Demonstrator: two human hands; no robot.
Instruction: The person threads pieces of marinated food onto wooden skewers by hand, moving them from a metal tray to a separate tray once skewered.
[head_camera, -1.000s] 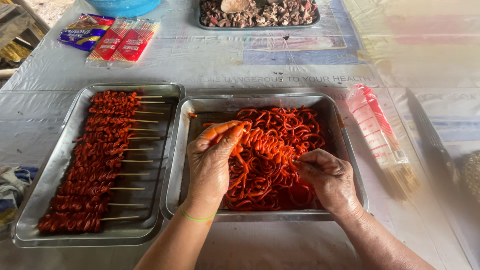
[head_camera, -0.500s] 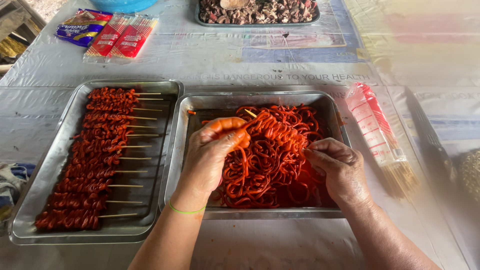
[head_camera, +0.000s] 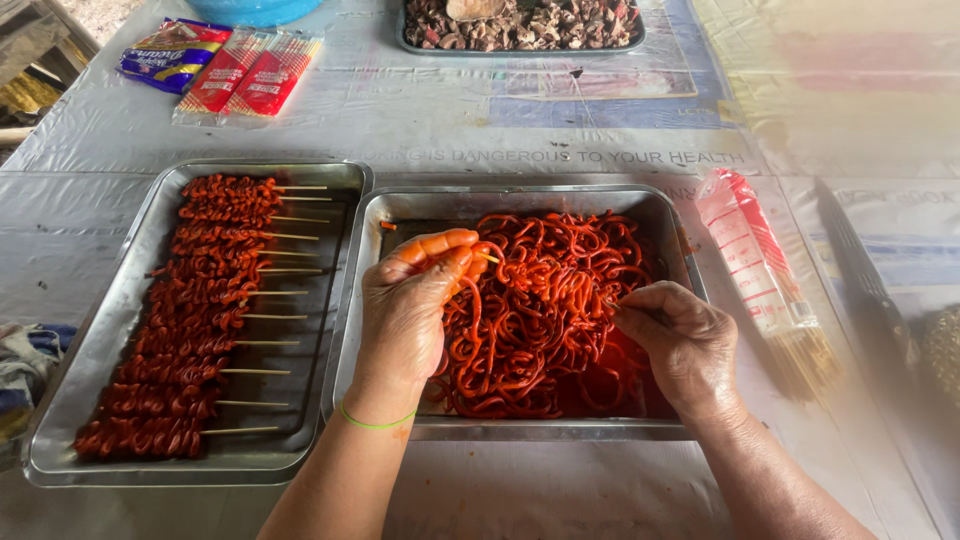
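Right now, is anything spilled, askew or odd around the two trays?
Nothing spilled outside the trays. One red piece lies apart in the right tray, near its upper left corner. The finished skewers lie in an even row.

Soft daylight — blurred right edge

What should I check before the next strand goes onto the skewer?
1. Skewer held: left hand grips a wooden skewer, tip showing past the fingers. Ok.
2. Strand ready: right hand pinches into the red marinated strands; whether it has a single strand, cannot tell.
3. Supply: the right steel tray holds plenty of strands. Ok.
4. Space for finished sticks: the left steel tray holds a row of filled skewers with its right part bare. Ok.
5. Spare sticks: an opened packet of skewers lies right of the tray. Ok.
6. Grip: fingers coated in red marinade, possibly slippery. Cannot tell.
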